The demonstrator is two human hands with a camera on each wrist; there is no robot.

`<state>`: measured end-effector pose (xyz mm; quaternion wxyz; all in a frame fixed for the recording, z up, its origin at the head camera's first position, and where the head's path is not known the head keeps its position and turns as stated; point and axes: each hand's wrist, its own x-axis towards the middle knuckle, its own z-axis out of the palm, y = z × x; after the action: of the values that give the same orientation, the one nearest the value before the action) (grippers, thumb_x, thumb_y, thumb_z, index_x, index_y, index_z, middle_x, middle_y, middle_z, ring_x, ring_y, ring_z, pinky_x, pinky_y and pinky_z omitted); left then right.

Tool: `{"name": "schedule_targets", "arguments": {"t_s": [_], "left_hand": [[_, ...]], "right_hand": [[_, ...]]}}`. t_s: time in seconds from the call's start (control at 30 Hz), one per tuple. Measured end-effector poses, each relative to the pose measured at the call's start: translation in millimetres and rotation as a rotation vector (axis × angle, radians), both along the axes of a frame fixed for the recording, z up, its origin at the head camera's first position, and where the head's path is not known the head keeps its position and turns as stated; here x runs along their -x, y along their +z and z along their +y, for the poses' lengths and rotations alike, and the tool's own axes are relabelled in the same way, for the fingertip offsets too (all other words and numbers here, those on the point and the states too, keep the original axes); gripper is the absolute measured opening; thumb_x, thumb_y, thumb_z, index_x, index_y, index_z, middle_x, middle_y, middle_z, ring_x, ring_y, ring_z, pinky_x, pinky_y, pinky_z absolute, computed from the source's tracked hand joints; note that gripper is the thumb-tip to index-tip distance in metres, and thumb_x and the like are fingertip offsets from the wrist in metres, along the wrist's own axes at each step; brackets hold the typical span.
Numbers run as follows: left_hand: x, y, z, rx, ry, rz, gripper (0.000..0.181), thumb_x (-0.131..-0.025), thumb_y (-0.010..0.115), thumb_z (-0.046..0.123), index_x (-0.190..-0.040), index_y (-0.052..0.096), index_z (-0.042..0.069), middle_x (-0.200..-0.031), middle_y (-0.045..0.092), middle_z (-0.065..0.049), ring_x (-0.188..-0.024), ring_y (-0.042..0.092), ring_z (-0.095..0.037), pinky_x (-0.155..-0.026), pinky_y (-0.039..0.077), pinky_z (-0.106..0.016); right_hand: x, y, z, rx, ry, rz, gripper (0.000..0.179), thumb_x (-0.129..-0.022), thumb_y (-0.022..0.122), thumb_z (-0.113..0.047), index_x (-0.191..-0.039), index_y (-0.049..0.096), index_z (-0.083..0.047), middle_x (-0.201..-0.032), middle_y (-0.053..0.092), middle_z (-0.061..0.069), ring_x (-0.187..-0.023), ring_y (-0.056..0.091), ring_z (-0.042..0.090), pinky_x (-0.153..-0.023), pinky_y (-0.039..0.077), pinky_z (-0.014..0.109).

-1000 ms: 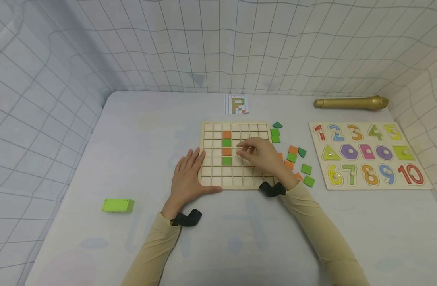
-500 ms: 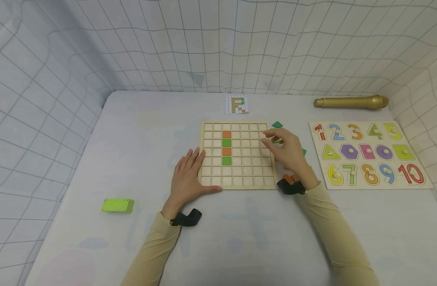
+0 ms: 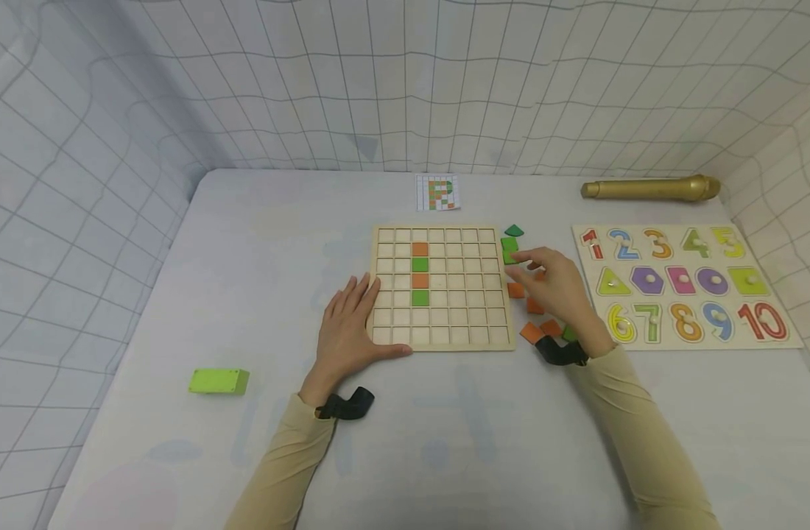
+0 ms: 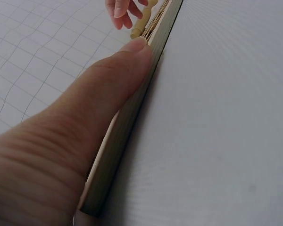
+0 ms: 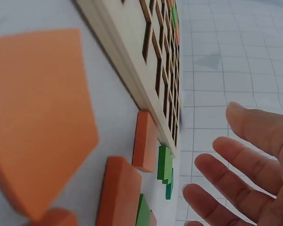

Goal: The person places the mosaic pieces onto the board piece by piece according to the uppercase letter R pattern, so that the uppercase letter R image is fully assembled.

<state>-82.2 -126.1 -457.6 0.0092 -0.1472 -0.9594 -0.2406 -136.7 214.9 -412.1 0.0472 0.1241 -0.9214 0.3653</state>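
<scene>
Left hand [image 3: 347, 330] splays against grid board [image 3: 456, 298]; right hand [image 3: 557, 287] hovers half-spread.

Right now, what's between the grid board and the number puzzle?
In the head view: orange tiles, green tiles, a green wedge and the right hand.

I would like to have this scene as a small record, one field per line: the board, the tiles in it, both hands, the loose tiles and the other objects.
Board: wooden grid board, flat on the table
Tiles in board: four inset tiles, third column from left; from top orange, green, orange, green
Left hand: left hand at board's near-left corner
Right hand: right hand near loose tiles, nothing seen held
Loose tiles: orange and green loose tiles, right of board, some hidden
Beyond board: pattern card
Far right: number puzzle, gold microphone
Left: green block
</scene>
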Motion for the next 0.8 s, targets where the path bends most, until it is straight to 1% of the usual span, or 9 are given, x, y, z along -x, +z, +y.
{"name": "schedule_targets", "arguments": {"t_s": [0.07, 0.2, 0.37, 0.43, 0.63, 0.8], "left_hand": [[-0.1, 0.0, 0.1, 0.0, 0.001, 0.003, 0.12, -0.06, 0.072, 0.072, -0.152, 0.023, 0.012, -0.157, 0.017, -0.006, -0.143, 0.005, -0.02, -0.113, 0.007, -0.042], [-0.1, -0.4, 0.2, -0.004, -0.001, 0.011, 0.119, -0.06, 0.072, 0.072, -0.152, 0.024, 0.012, -0.156, 0.018, -0.007, -0.143, 0.005, -0.021, -0.112, 0.007, -0.042], [-0.3, -0.1, 0.0, -0.004, -0.002, 0.012, 0.12, -0.06, 0.072, 0.072, -0.152, 0.024, 0.012, -0.156, 0.017, -0.006, -0.143, 0.005, -0.021, -0.112, 0.007, -0.042], [-0.4, 0.3, 0.1, -0.002, -0.002, 0.01, 0.12, -0.06, 0.072, 0.072, -0.152, 0.024, 0.012, -0.157, 0.017, -0.006, -0.143, 0.005, -0.021, -0.113, 0.007, -0.042], [0.1, 0.8, 0.3, 0.005, 0.004, 0.0, 0.121, -0.059, 0.072, 0.072, -0.152, 0.023, 0.013, -0.157, 0.016, -0.006, -0.143, 0.004, -0.02, -0.113, 0.006, -0.041], [0.6, 0.0, 0.1, 0.014, 0.005, -0.008, 0.121, -0.059, 0.072, 0.072, -0.152, 0.022, 0.013, -0.157, 0.015, -0.005, -0.143, 0.003, -0.019, -0.113, 0.005, -0.04]], "right_hand": [[-1.0, 0.0, 2.2, -0.024, 0.012, -0.03, 0.032, -0.09, 0.068, -0.025, -0.112, 0.068, -0.002, -0.11, 0.064, 0.014, -0.089, 0.057, 0.027, -0.073, 0.045, 0.041], [-1.7, 0.0, 6.4, -0.071, 0.037, -0.08, 0.032, -0.088, 0.07, -0.023, -0.112, 0.068, -0.002, -0.114, 0.064, 0.015, -0.093, 0.057, 0.029, -0.077, 0.047, 0.044], [-1.8, -0.2, 10.6, -0.1, 0.053, -0.126, 0.033, -0.086, 0.073, -0.021, -0.111, 0.069, -0.001, -0.113, 0.064, 0.017, -0.096, 0.056, 0.031, -0.08, 0.046, 0.047], [-1.8, -0.3, 11.8, -0.113, 0.061, -0.132, 0.033, -0.085, 0.074, -0.022, -0.11, 0.07, -0.001, -0.11, 0.065, 0.017, -0.095, 0.055, 0.031, -0.081, 0.045, 0.047], [-3.3, 0.2, 13.6, -0.16, 0.075, -0.148, 0.035, -0.084, 0.075, -0.026, -0.109, 0.071, -0.002, -0.102, 0.068, 0.013, -0.09, 0.05, 0.027, -0.075, 0.04, 0.041], [-4.5, 0.3, 13.7, -0.194, 0.103, -0.124, 0.027, -0.084, 0.074, -0.021, -0.105, 0.073, -0.003, -0.102, 0.068, 0.012, -0.09, 0.05, 0.029, -0.074, 0.039, 0.042]]}}
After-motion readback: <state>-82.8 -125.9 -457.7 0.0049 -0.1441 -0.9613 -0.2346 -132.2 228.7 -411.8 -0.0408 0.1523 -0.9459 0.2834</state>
